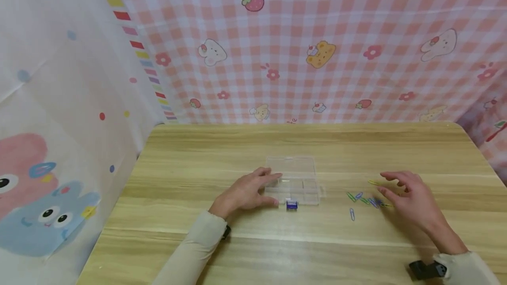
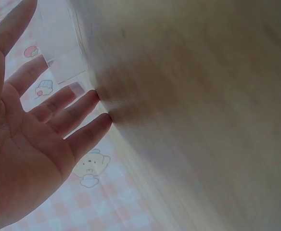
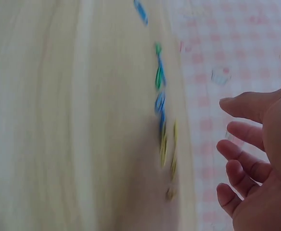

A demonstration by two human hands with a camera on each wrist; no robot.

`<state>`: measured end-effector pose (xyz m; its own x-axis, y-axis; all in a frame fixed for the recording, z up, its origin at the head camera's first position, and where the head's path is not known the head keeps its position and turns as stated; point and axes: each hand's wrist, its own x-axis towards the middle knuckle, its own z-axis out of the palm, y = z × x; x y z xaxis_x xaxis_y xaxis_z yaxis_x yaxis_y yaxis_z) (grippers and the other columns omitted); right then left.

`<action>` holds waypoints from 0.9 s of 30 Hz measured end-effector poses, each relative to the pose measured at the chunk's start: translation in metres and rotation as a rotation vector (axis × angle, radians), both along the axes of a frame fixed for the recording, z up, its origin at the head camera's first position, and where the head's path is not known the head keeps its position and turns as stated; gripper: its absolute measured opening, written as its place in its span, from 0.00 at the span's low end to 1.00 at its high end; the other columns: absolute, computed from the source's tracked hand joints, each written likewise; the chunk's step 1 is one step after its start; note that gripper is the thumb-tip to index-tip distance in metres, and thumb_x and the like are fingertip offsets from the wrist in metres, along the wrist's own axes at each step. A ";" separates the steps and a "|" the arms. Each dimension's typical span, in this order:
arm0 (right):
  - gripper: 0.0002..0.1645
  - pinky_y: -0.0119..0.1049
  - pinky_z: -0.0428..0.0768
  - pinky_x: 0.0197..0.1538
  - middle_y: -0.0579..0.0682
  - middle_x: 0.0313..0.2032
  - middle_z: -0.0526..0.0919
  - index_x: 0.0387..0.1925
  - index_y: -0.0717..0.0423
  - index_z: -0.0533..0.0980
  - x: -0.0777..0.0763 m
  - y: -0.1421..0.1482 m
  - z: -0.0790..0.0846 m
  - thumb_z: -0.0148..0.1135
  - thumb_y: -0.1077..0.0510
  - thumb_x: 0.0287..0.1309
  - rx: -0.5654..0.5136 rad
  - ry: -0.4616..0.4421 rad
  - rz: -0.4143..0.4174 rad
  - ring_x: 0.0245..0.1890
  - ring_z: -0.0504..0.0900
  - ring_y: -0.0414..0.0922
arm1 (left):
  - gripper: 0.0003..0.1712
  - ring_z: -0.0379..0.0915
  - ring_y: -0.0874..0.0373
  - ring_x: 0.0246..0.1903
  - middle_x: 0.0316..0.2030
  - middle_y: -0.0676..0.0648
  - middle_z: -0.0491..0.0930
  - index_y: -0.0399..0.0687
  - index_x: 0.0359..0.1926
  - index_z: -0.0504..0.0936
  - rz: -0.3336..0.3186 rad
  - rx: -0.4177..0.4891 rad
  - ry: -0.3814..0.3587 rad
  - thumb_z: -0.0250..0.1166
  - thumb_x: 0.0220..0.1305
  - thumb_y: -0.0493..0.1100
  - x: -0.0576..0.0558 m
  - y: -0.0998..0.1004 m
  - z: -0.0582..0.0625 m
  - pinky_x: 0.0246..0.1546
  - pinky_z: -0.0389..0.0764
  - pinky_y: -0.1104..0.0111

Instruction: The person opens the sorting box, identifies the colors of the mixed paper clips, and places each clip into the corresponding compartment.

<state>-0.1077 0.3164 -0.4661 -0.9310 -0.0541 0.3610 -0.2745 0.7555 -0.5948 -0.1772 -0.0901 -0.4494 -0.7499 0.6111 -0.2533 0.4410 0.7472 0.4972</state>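
Hovering right hand (image 1: 412, 199): held just above the counter (image 1: 301, 250), thumb and forefinger parted with a gap between the tips, the other fingers loosely bent; nothing shows gripped between them.
Yellow clip at the fingertips: a yellow paper clip (image 1: 373, 182) lies on the counter just left of that gap, close to both thumb and forefinger; the head view does not settle whether either tip touches it.
Scattered paper clips (image 1: 365, 201): green, blue and yellow ones in a loose row, left of the right hand and slightly nearer the person than the yellow clip, some touching or overlapping.
Lone blue clip (image 1: 352, 214): apart from the row, on its near side, farther from the right hand.
Resting left hand (image 1: 249, 190): thumb and fingers spread, fingers nearly straight, at the left side of the clear box; exact contact with it is hard to tell.
Clear box (image 1: 310, 196): divided into compartments, its lid (image 1: 291, 164) open on the far side, between the two hands and left of the clips.
Dark blue piece (image 1: 292, 206): at the box's near edge, right of the left thumb.
Backdrop: pink checked cloth (image 1: 273, 30) behind the counter.
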 end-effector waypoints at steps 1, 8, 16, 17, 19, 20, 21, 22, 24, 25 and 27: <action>0.20 0.26 0.68 0.38 0.60 0.41 0.84 0.48 0.62 0.82 0.000 0.004 -0.001 0.74 0.65 0.52 0.007 -0.015 -0.008 0.40 0.69 0.31 | 0.42 0.57 0.45 0.71 0.75 0.46 0.55 0.66 0.75 0.61 0.001 0.000 0.000 0.66 0.62 0.62 0.000 0.000 0.000 0.69 0.64 0.50; 0.19 0.22 0.70 0.33 0.58 0.39 0.84 0.49 0.61 0.82 0.004 0.027 -0.007 0.73 0.61 0.55 0.035 -0.103 -0.058 0.35 0.70 0.24 | 0.42 0.59 0.45 0.71 0.75 0.46 0.56 0.65 0.75 0.62 -0.002 0.000 0.008 0.67 0.62 0.61 0.000 0.000 0.000 0.68 0.65 0.50; 0.18 0.16 0.70 0.35 0.53 0.36 0.85 0.46 0.63 0.82 0.008 0.041 -0.018 0.73 0.63 0.53 -0.001 -0.112 -0.056 0.34 0.72 0.20 | 0.42 0.60 0.45 0.70 0.75 0.45 0.57 0.65 0.75 0.62 -0.006 -0.003 0.018 0.67 0.62 0.61 -0.001 0.001 0.000 0.67 0.66 0.50; 0.17 0.15 0.70 0.35 0.50 0.36 0.85 0.46 0.63 0.82 0.009 0.043 -0.019 0.73 0.63 0.53 -0.007 -0.109 -0.055 0.33 0.72 0.20 | 0.42 0.61 0.45 0.70 0.75 0.45 0.57 0.65 0.75 0.62 -0.006 -0.003 0.019 0.67 0.62 0.61 -0.001 0.001 0.000 0.67 0.66 0.50; 0.17 0.16 0.69 0.33 0.42 0.33 0.83 0.44 0.63 0.82 0.009 0.045 -0.021 0.74 0.64 0.51 -0.020 -0.107 -0.049 0.31 0.72 0.21 | 0.42 0.61 0.45 0.70 0.75 0.45 0.57 0.65 0.75 0.62 -0.005 -0.002 0.018 0.68 0.62 0.61 -0.001 0.001 0.000 0.67 0.66 0.50; 0.16 0.17 0.69 0.32 0.39 0.31 0.81 0.44 0.63 0.82 0.009 0.046 -0.022 0.74 0.65 0.51 -0.022 -0.108 -0.046 0.30 0.72 0.22 | 0.42 0.61 0.45 0.69 0.75 0.45 0.57 0.65 0.75 0.62 -0.005 -0.001 0.018 0.68 0.62 0.60 -0.001 0.001 0.000 0.67 0.66 0.50; 0.16 0.18 0.68 0.30 0.36 0.30 0.80 0.43 0.63 0.82 0.009 0.047 -0.023 0.74 0.65 0.50 -0.022 -0.110 -0.041 0.29 0.71 0.23 | 0.42 0.61 0.45 0.69 0.75 0.45 0.57 0.65 0.75 0.62 -0.004 0.000 0.017 0.68 0.62 0.60 -0.001 0.001 0.000 0.67 0.66 0.50; 0.16 0.20 0.68 0.29 0.35 0.28 0.78 0.42 0.62 0.82 0.009 0.048 -0.023 0.74 0.66 0.50 -0.022 -0.116 -0.037 0.28 0.70 0.25 | 0.42 0.61 0.45 0.69 0.74 0.45 0.57 0.65 0.75 0.62 -0.004 0.001 0.018 0.68 0.62 0.60 -0.001 0.001 0.000 0.67 0.67 0.50; 0.15 0.22 0.67 0.27 0.36 0.27 0.76 0.41 0.62 0.82 0.008 0.050 -0.024 0.74 0.66 0.50 -0.022 -0.130 -0.030 0.26 0.69 0.28 | 0.42 0.61 0.45 0.69 0.74 0.45 0.57 0.65 0.75 0.62 -0.003 0.003 0.018 0.68 0.62 0.60 -0.001 0.000 0.000 0.67 0.67 0.51; 0.14 0.23 0.66 0.27 0.37 0.26 0.75 0.41 0.62 0.82 0.008 0.050 -0.025 0.74 0.66 0.50 -0.019 -0.139 -0.029 0.26 0.69 0.29 | 0.42 0.61 0.45 0.69 0.74 0.45 0.57 0.65 0.75 0.62 -0.003 0.004 0.018 0.68 0.62 0.60 -0.001 0.000 0.000 0.67 0.67 0.51; 0.13 0.24 0.67 0.27 0.38 0.26 0.75 0.40 0.62 0.82 0.008 0.051 -0.025 0.74 0.66 0.51 -0.019 -0.161 -0.028 0.26 0.69 0.29 | 0.43 0.61 0.45 0.69 0.74 0.45 0.58 0.65 0.75 0.62 -0.003 0.005 0.019 0.68 0.62 0.61 -0.001 0.000 0.000 0.67 0.67 0.51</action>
<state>-0.0996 0.3674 -0.4912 -0.9780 -0.0217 0.2073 -0.1531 0.7497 -0.6438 -0.1781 -0.0901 -0.4498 -0.7527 0.6147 -0.2359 0.4525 0.7432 0.4929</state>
